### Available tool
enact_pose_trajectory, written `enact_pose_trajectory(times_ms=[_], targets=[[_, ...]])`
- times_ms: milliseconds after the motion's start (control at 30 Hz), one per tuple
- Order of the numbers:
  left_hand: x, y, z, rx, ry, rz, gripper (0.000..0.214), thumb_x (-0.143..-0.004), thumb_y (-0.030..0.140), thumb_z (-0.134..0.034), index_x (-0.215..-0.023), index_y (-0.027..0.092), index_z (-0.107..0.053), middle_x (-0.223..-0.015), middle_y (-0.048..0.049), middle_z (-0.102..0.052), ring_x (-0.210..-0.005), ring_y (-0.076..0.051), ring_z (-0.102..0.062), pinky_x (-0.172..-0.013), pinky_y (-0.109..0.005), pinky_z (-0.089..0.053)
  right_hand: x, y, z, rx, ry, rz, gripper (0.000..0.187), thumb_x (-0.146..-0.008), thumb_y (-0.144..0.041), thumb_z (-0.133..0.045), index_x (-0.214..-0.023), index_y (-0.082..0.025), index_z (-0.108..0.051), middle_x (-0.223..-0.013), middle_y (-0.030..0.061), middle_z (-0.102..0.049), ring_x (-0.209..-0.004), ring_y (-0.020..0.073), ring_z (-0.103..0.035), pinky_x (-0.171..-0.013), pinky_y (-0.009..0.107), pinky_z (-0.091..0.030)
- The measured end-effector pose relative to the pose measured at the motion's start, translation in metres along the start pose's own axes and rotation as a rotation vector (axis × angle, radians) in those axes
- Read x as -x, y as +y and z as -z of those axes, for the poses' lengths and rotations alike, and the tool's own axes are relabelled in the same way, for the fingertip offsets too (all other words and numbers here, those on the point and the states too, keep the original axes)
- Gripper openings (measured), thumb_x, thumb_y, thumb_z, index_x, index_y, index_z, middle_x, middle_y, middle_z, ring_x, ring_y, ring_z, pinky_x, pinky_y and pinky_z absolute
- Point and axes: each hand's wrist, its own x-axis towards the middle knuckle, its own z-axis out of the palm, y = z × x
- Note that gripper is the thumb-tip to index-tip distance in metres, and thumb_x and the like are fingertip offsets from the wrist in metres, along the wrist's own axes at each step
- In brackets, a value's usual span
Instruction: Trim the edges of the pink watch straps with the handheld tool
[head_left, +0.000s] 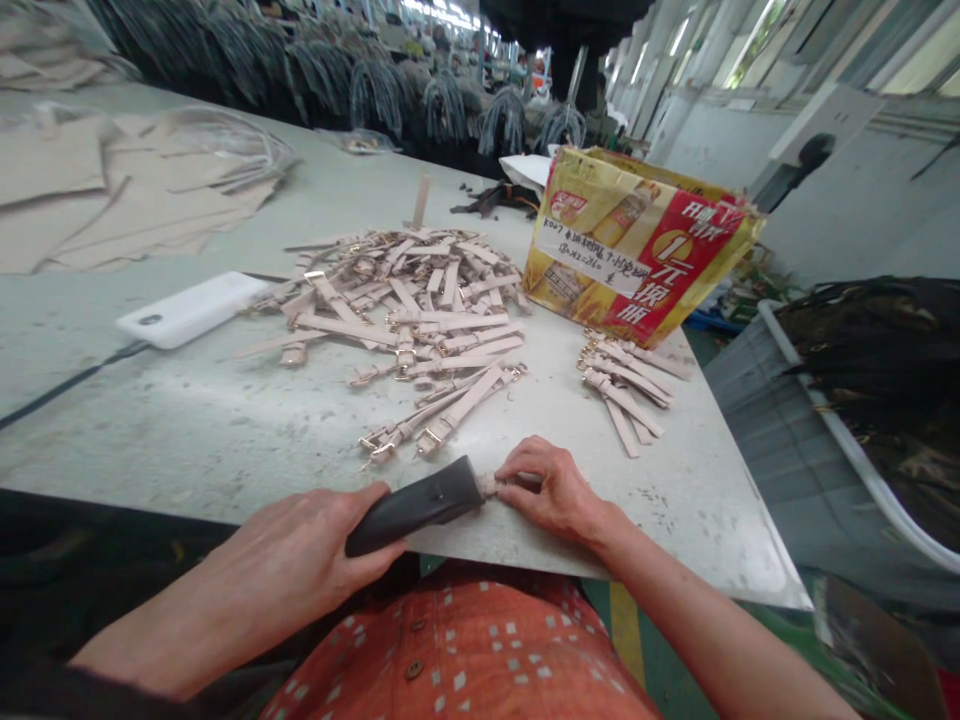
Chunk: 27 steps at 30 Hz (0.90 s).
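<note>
My left hand (330, 530) is closed round a dark grey, smooth, bar-shaped tool (420, 508); I cannot tell its exact kind. The tool points right, just above the table's front edge. At its wide end, the fingertips of my right hand (551, 490) pinch a small beige strap piece (489, 486), mostly hidden by the fingers. Beyond my hands lies a big pile of beige buckle straps (420, 275) with gold-coloured buckles. A few straps (442, 415) lie nearest to the tool. To the right is a smaller group of straps (626, 385).
A yellow and red cardboard box (622, 245) stands at the table's right side. A white power bank (196, 308) with a dark cable lies left. Beige sheets (112, 200) cover the far left of the table (225, 420). A grey bin (795, 450) of dark material stands beyond the right edge.
</note>
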Motion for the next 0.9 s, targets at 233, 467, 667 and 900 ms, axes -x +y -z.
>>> enact_pose_trajectory(times_ms=[233,467,667,900], targets=[[-0.009,0.01,0.002,-0.022,0.034,-0.043,0.045,-0.094,0.06,-0.052,-0.106,0.03,-0.083,-0.098,-0.0082,-0.092,-0.094,-0.036,-0.087,-0.078,-0.039,-0.055,-0.004,-0.001,0.0,-0.021,-0.008,-0.045,0.011,-0.09,-0.013,-0.095,-0.094,-0.023,-0.091,-0.094,0.0073,-0.083,-0.091,0.0241,-0.079,-0.085,0.035,-0.06],[-0.01,0.005,-0.002,0.015,0.05,-0.048,0.041,-0.094,0.06,-0.057,-0.103,0.03,-0.084,-0.094,-0.0073,-0.092,-0.088,-0.035,-0.087,-0.074,-0.038,-0.054,-0.012,-0.015,0.003,0.066,-0.096,-0.057,0.019,-0.096,-0.005,-0.082,-0.086,-0.022,-0.083,-0.091,0.0054,-0.079,-0.093,0.0231,-0.074,-0.087,0.034,-0.056],[-0.011,0.004,0.001,0.031,0.044,-0.054,0.045,-0.093,0.059,-0.057,-0.109,0.028,-0.085,-0.105,-0.0109,-0.093,-0.099,-0.037,-0.088,-0.081,-0.04,-0.057,-0.019,-0.026,0.002,0.169,-0.176,-0.153,0.021,-0.099,-0.005,-0.073,-0.088,-0.023,-0.07,-0.094,0.0027,-0.07,-0.094,0.0217,-0.063,-0.088,0.034,-0.051],[-0.013,-0.001,-0.002,0.024,0.061,-0.086,0.045,-0.094,0.06,-0.056,-0.107,0.028,-0.084,-0.1,-0.0104,-0.092,-0.091,-0.036,-0.087,-0.076,-0.039,-0.055,-0.02,-0.023,-0.007,-0.128,-0.046,-0.219,0.02,-0.105,-0.011,-0.071,-0.088,-0.023,-0.073,-0.09,-0.0004,-0.072,-0.087,0.0178,-0.067,-0.084,0.03,-0.053]])
